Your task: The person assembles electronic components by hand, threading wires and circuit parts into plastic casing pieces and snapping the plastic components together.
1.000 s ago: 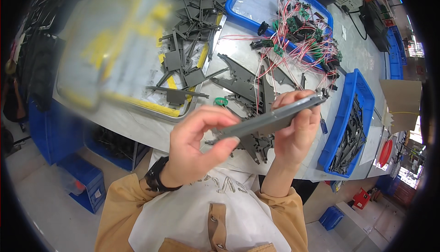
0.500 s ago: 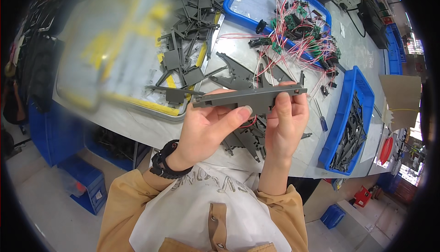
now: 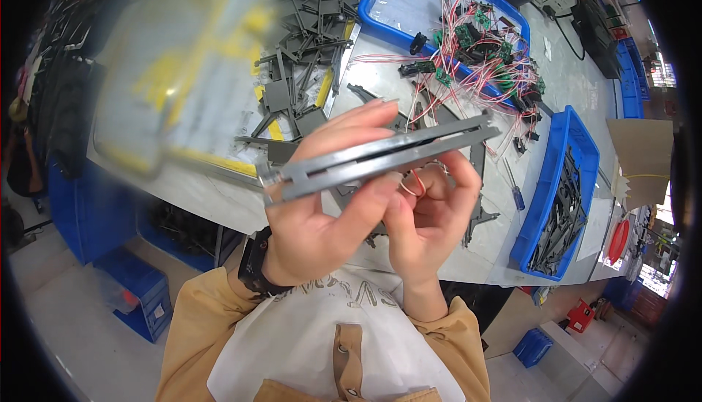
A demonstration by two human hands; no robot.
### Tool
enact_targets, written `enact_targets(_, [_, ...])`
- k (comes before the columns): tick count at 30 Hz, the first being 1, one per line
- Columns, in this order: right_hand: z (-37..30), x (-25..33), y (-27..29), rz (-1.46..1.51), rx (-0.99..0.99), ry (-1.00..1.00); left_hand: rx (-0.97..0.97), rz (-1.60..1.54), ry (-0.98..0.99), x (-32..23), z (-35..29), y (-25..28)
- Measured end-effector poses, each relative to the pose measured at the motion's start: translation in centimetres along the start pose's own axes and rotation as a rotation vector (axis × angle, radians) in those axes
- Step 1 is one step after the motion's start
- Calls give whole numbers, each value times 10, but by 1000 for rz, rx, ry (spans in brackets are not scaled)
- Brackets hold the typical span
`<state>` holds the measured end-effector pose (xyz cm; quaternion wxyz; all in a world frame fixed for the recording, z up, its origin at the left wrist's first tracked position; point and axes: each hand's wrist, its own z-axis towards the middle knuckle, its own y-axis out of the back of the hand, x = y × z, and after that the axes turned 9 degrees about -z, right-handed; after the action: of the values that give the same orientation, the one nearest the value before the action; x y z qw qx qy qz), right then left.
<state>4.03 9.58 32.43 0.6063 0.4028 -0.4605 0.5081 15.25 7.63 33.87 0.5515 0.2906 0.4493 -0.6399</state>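
Observation:
A long dark grey plastic housing (image 3: 380, 155) is turned edge-on, a slot running along it. My left hand (image 3: 322, 219) grips its left half, fingers behind and thumb along the lower edge. Just under the housing, my right hand (image 3: 431, 219) has its thumb and fingers curled around a short loop of red and white wire (image 3: 415, 184); its fingertips are partly hidden. More grey plastic parts (image 3: 479, 215) lie on the table behind and below my hands.
Behind on the left, a yellow-marked tray (image 3: 219, 159) holds grey plastic pieces. At the back, a blue tray (image 3: 369, 18) bears wired green circuit boards (image 3: 468, 35). On the right stand a screwdriver (image 3: 517, 194) and a blue bin (image 3: 523, 245) of dark parts. A blurred transparent object covers the upper left.
The housing has been tilted edge-on and brought nearer, its right end raised. My right hand has moved from the housing's right end down and left to the wire beneath it.

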Motion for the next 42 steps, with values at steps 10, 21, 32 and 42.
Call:
enact_targets(10, [4,2,1,-598,-69,416,-220,-640,488,-12,-6,-11])
enact_targets(21, [9,-2,2,-789,47,537,-252,-565,424,-6,-14,-13])
enact_targets(32, [20,-12,18,-714,252,423,-224,-440,443,4,-11,2])
enact_targets(42, [17,15,25,140,177,-74,-151,-587,541,-33,-13,-9])
